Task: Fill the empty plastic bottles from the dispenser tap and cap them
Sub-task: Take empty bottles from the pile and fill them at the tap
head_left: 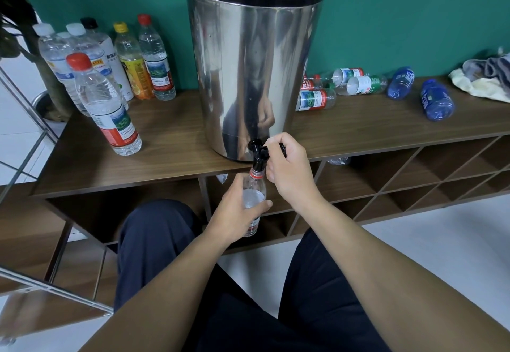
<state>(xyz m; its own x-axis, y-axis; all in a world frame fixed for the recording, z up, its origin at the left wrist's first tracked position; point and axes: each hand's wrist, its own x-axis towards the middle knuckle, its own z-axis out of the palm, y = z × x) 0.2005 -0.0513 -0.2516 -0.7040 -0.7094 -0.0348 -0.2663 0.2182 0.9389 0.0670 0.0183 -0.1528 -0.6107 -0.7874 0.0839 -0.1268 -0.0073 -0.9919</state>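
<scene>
A tall steel dispenser [254, 62] stands on the wooden shelf top [171, 142]. Its black tap [257, 151] juts over the front edge. My right hand [289, 169] grips the tap's lever. My left hand [237, 213] holds a clear uncapped bottle [255, 193] upright with its red-ringed neck right under the spout. Part of the bottle is hidden by my fingers. I cannot tell how much water is in it.
Several capped full bottles [105, 98] stand left of the dispenser. Several empty bottles lie to its right, some clear [317, 99] and two blue [437, 100]. A crumpled cloth [485, 78] sits at the far right. Open cubbies [414, 175] run below the top.
</scene>
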